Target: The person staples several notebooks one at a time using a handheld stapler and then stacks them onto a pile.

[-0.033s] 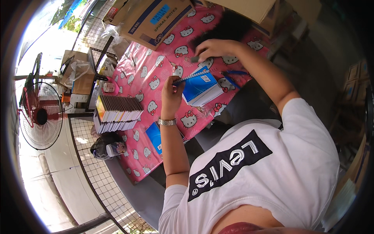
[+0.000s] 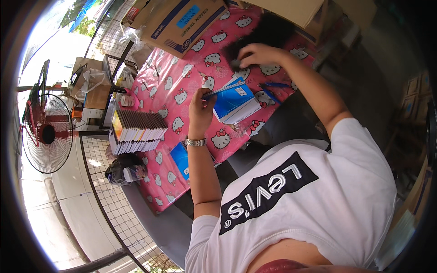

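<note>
A blue-covered spiral notebook lies on the table at a slant, its white page edges facing me. My left hand pinches its left end beside the coil binding. Above and to the right, my right hand is raised with curled fingers around a small greyish thing, blurred and too small to name. Just behind that hand is a dark, fuzzy-looking mass; its kind I cannot make out. Blue pens or similar slim tools lie right of the notebook. Another blue notebook is partly covered by my left forearm.
A pink cartoon-print cover spreads over the table. At left stands a row of brown-edged notebooks, with a pink container behind. Cardboard boxes sit at the far side. Beyond the left edge are a fan and wire mesh.
My right hand has shifted slightly up and to the right with the small greyish thing. The left hand and notebook stay where they were.
</note>
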A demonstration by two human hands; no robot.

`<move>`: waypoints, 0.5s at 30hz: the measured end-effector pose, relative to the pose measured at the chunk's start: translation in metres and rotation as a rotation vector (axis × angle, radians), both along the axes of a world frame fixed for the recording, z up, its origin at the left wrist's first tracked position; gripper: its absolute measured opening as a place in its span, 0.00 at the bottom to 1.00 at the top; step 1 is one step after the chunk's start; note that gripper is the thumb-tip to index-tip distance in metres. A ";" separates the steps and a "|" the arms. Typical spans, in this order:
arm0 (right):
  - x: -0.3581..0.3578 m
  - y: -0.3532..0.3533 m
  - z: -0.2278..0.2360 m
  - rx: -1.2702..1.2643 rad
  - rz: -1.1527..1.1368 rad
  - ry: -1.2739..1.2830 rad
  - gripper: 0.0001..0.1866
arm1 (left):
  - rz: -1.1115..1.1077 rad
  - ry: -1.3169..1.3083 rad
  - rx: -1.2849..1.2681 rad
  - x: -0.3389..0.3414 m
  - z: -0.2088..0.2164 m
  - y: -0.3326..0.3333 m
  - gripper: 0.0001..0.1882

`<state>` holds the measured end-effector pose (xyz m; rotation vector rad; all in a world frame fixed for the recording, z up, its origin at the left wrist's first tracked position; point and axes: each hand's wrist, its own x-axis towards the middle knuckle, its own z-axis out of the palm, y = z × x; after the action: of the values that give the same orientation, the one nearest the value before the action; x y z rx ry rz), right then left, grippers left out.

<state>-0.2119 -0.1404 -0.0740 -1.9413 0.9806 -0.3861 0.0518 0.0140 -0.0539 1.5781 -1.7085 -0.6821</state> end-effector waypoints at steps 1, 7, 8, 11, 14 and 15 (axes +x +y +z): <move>-0.021 0.002 -0.014 -0.154 -0.186 0.187 0.20 | 0.012 0.027 0.000 -0.001 -0.001 0.001 0.10; -0.077 0.056 -0.137 -0.955 -0.623 0.266 0.35 | 0.101 0.605 0.042 0.004 -0.008 0.004 0.12; -0.065 0.073 -0.137 -0.884 -0.604 0.186 0.35 | 0.139 0.671 0.050 0.006 -0.011 0.008 0.12; -0.039 0.123 -0.146 -0.775 -0.401 0.260 0.35 | 0.245 0.679 -0.063 -0.006 -0.008 0.014 0.11; -0.036 0.118 -0.142 -0.584 -0.302 0.293 0.32 | 0.332 0.454 -0.227 -0.030 0.006 0.017 0.10; -0.036 0.115 -0.139 -0.498 -0.298 0.274 0.31 | 0.358 0.357 -0.277 -0.035 0.007 0.018 0.10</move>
<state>-0.2484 -0.0254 -0.2133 -2.3386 1.4690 -0.5869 0.0163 0.0315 -0.0468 1.4163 -1.1656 -0.4856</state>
